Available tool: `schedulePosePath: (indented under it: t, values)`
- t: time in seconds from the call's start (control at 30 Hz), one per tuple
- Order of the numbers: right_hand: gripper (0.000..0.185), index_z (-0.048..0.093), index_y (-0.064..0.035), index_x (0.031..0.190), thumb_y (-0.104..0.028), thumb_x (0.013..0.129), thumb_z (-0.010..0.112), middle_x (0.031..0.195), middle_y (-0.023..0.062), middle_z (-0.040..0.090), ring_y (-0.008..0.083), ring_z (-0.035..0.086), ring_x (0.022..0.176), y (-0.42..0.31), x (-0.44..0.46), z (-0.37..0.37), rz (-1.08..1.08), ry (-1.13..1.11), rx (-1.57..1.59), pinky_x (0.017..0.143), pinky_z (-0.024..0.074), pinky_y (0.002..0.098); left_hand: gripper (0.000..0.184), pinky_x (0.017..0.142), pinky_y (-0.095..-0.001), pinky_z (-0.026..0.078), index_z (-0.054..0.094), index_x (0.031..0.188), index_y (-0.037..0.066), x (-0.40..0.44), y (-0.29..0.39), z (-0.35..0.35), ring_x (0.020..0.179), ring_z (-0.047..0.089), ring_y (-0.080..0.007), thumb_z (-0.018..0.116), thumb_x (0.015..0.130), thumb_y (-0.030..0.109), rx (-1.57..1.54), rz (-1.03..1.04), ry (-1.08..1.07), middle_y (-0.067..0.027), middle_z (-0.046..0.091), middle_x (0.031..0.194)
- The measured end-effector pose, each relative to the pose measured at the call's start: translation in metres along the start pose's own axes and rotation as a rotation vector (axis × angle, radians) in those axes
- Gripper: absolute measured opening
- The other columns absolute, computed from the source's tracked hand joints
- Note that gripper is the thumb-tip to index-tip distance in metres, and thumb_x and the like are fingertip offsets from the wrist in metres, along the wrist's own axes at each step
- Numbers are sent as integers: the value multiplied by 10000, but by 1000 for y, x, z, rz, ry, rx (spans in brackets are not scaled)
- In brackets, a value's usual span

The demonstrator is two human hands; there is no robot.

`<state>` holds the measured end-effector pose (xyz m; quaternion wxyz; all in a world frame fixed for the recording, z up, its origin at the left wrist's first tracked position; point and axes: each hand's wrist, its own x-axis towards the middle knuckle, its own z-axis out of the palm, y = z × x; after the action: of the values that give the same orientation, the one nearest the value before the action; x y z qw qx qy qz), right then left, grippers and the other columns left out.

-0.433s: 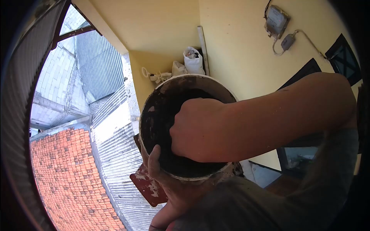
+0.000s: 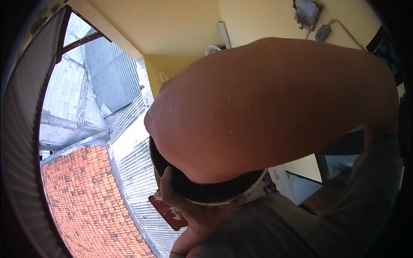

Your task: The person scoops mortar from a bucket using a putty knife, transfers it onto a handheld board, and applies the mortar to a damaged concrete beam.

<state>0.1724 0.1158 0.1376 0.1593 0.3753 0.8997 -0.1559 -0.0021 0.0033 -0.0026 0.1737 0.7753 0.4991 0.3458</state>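
A dark-lined bucket (image 2: 215,192) with a pale, stained rim sits in front of my body, its mouth mostly covered by my right arm. My left hand (image 2: 176,195) grips the near left side, thumb hooked over the rim and palm against the outside. Bent across the top, my right arm (image 2: 262,112) comes close to the camera. The fingers of the right hand are hidden, as is anything they might hold. Beneath the bucket's left side juts a red piece (image 2: 170,213) with flaking white patches.
Yellow walls (image 2: 180,26) meet behind the bucket, with a pale pipe (image 2: 224,34) in the corner and a meter box (image 2: 308,13) at upper right. To the left, beyond a wall edge, lie corrugated metal roofing (image 2: 112,71) and orange roof tiles (image 2: 88,193).
My right arm has risen toward the camera and shifted up and left, covering the white sack and much of the bucket. The left hand keeps its hold on the rim.
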Motion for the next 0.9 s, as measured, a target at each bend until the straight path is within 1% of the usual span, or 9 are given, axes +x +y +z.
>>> schedulePosePath:
  t: [0.33, 0.47, 0.67, 0.7, 0.73, 0.77, 0.8, 0.87, 0.9]
  values:
    - [289, 718, 3, 1090, -181, 885, 630, 1067, 190, 747, 311, 750, 966, -3, 11, 25, 64, 219, 218, 763, 611, 426, 1478, 992, -578, 427, 20, 1579, 138, -2, -6, 18, 1254, 476, -386, 979, 484, 394, -201, -82, 83, -287, 310, 1411]
    - [305, 718, 9, 1110, -182, 892, 623, 1105, 198, 744, 315, 747, 993, -5, 6, 34, 181, 252, 398, 790, 614, 425, 1470, 1047, -549, 405, 23, 1570, 79, 0, -11, 20, 1301, 445, -366, 977, 514, 443, -245, -109, 122, -264, 290, 1446]
    - [298, 719, 4, 1105, -182, 892, 626, 1091, 192, 746, 317, 748, 986, 4, 1, 19, 94, 167, 165, 788, 614, 426, 1474, 1130, -507, 370, 27, 1557, -11, -7, -16, 24, 1371, 400, -337, 975, 558, 517, -307, -184, 214, -230, 261, 1499]
    - [297, 719, 3, 1104, -182, 891, 626, 1088, 191, 747, 317, 748, 985, 5, 0, 16, 81, 157, 130, 788, 614, 426, 1477, 1144, -500, 365, 28, 1554, -26, -7, -14, 23, 1383, 392, -332, 975, 566, 529, -319, -183, 186, -225, 256, 1507]
    - [296, 720, 2, 1104, -182, 891, 627, 1086, 190, 747, 318, 748, 984, 6, 0, 13, 74, 149, 105, 788, 614, 427, 1462, 1137, -497, 376, 20, 1559, -18, -5, -9, 17, 1382, 393, -334, 969, 596, 539, -360, -179, 55, -227, 257, 1499]
    - [295, 720, 1, 1103, -182, 891, 627, 1083, 189, 748, 318, 748, 983, 5, 1, 11, 66, 139, 86, 788, 614, 427, 1462, 1137, -497, 376, 20, 1559, -18, -4, -5, 12, 1382, 393, -334, 969, 596, 539, -360, -182, 63, -227, 257, 1499]
    - [294, 720, 0, 1102, -182, 891, 627, 1081, 188, 748, 318, 748, 981, 4, 1, 9, 61, 131, 75, 787, 614, 427, 1437, 1130, -494, 382, 78, 1549, 2, -4, -3, 9, 1359, 406, -325, 994, 510, 386, -338, -109, 62, -196, 291, 1469]
    - [291, 721, -2, 1100, -182, 891, 628, 1076, 186, 749, 319, 749, 979, 3, 4, 5, 49, 124, 58, 787, 614, 427, 1438, 1123, -491, 389, 136, 1539, 21, -3, -2, 7, 1335, 420, -316, 1019, 425, 234, -315, -34, 57, -164, 325, 1438]
    - [290, 721, -2, 1099, -182, 891, 629, 1074, 185, 749, 319, 749, 978, 2, 5, 5, 47, 123, 53, 787, 614, 427, 1424, 1114, -481, 389, 135, 1540, 9, -3, -3, 6, 1336, 415, -320, 1018, 451, 260, -328, -30, 47, -167, 326, 1429]
